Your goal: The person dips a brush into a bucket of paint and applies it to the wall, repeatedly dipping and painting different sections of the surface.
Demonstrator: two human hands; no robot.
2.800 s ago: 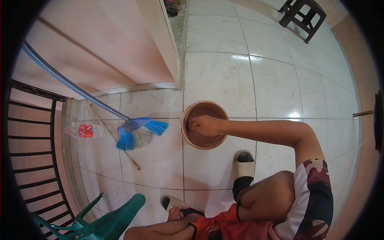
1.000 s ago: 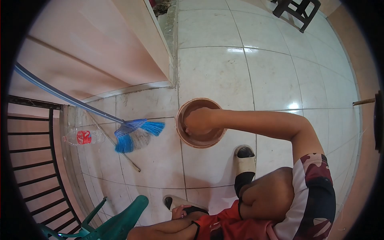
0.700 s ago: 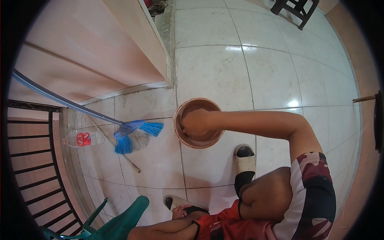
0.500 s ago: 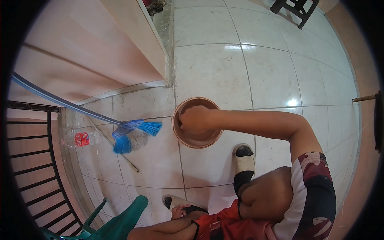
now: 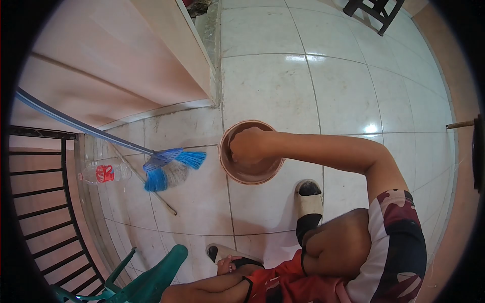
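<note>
My right arm reaches across to a round brownish-pink bucket [image 5: 278, 169] on the tiled floor. Inside its rim is my right hand [image 5: 247, 146], bent downward with the fingers curled closed. The bucket's wall and the hand itself hide the fingertips and whatever they may hold. Low in the view, my left hand [image 5: 230, 265] hangs beside my leg, close to a light slipper [image 5: 222, 252] on one foot. Its fingers show in part, loosely bent and slightly apart, with nothing seen in them. The other slipper [image 5: 309, 204] stands just below and right of the bucket.
Left of the bucket lies a broom with blue bristles [image 5: 156, 179], its long handle running to the upper left. A plastic bottle [image 5: 106, 173] and a thin stick [image 5: 164, 203] lie near it. A green chair [image 5: 156, 275] stands lower left, a dark stool [image 5: 376, 15] upper right.
The whole view has shifted very slightly. My right hand stays inside the bucket, with little visible movement; my left hand keeps its place by the leg.
</note>
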